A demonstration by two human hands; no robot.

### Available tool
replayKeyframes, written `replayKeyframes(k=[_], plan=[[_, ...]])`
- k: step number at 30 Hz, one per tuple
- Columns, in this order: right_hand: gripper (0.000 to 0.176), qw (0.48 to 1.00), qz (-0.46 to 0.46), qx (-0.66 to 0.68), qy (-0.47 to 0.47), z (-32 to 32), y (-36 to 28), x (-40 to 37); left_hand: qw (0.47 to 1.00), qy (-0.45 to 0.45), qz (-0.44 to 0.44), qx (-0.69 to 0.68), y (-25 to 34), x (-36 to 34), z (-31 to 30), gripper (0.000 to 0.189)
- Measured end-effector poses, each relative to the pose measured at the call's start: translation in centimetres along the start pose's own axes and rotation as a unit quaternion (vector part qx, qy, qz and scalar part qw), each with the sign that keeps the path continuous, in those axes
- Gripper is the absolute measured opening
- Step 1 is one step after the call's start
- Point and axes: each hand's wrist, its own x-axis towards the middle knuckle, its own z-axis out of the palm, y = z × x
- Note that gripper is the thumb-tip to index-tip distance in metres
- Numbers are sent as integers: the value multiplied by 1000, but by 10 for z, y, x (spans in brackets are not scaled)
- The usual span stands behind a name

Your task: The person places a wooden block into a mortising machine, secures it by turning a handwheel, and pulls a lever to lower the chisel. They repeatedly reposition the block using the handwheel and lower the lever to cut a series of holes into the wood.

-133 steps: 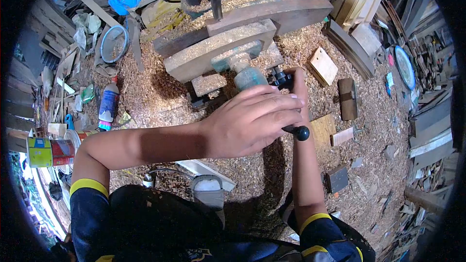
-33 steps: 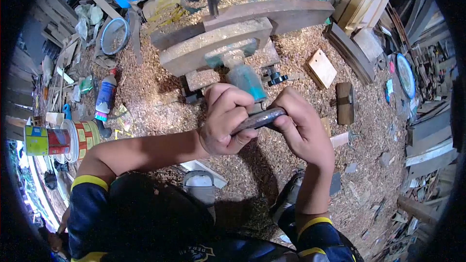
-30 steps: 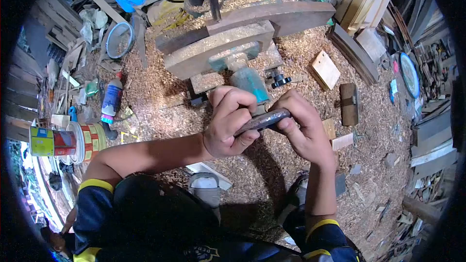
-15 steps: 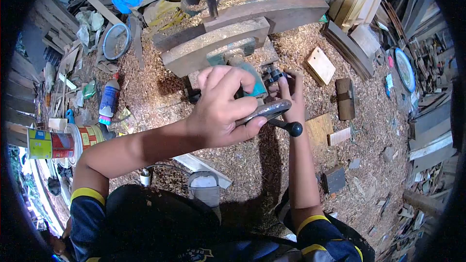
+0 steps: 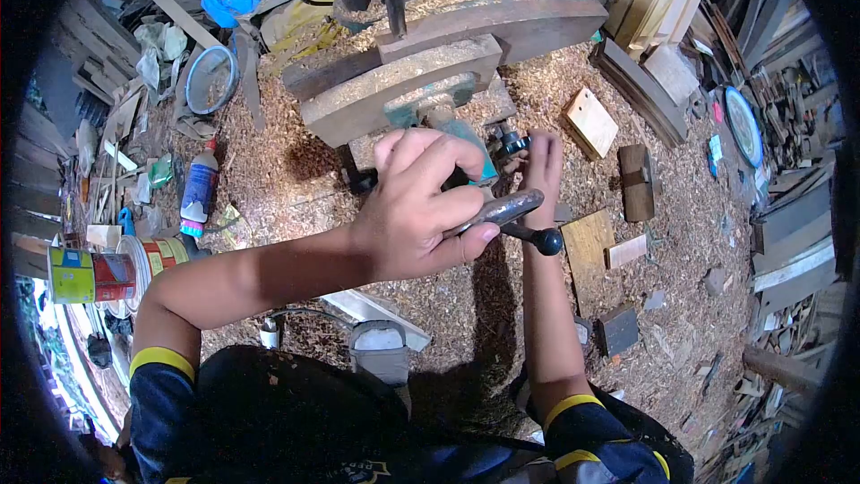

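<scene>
My left hand [image 5: 425, 202] is closed on the rim of a metal handwheel [image 5: 512, 207], thumb along its near side. A black ball knob [image 5: 546, 241] sticks out from the wheel. Beyond the wheel, my right hand [image 5: 543, 166] has its fingers stretched upward, right beside a black lever handle [image 5: 512, 144] on the teal machine vise [image 5: 471, 145]. Part of its palm is hidden behind the wheel. A thick curved wooden piece [image 5: 403, 85] sits against the vise jaw, with a longer curved board [image 5: 537, 25] behind it. A dark vertical tool bit [image 5: 394, 9] comes down at that board.
Wood shavings [image 5: 287, 161] cover the ground. To the right lie a pale block with holes [image 5: 591, 123], a dark block [image 5: 637, 183] and stacked curved boards [image 5: 640, 94]. At left are a blue-labelled bottle [image 5: 199, 190] and paint cans [image 5: 90, 275].
My right hand's fingers have straightened and shifted off the black lever handle to its side. My left hand stays on the handwheel, slightly lower and to the right.
</scene>
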Motion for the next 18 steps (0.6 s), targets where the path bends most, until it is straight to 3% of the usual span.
replayKeyframes(k=[1, 3, 4, 9, 12, 16, 18], plan=[[33, 1000, 0, 1, -1, 1, 1, 1, 1000, 0, 1, -3, 0, 0, 0, 23], [25, 975, 179, 116, -61, -3, 7, 4, 1000, -1, 2, -8, -1, -1, 1, 22], [24, 937, 282, 197, -59, -8, 18, 11, 1000, -1, 3, -6, -1, -1, 1, 22], [26, 931, 281, 214, -88, -11, -1, 17, 1000, -2, 4, -4, -2, -1, 3, 24], [31, 816, 455, 341, -109, -11, 0, 22, 1000, 2, 11, -6, -3, 0, 4, 26], [37, 794, 483, 338, -149, -21, 3, 25, 1000, 3, 12, -7, -3, -1, 4, 26], [41, 691, 546, 452, -141, -22, 1, 29, 1000, 2, 11, -8, -2, 0, 4, 26]])
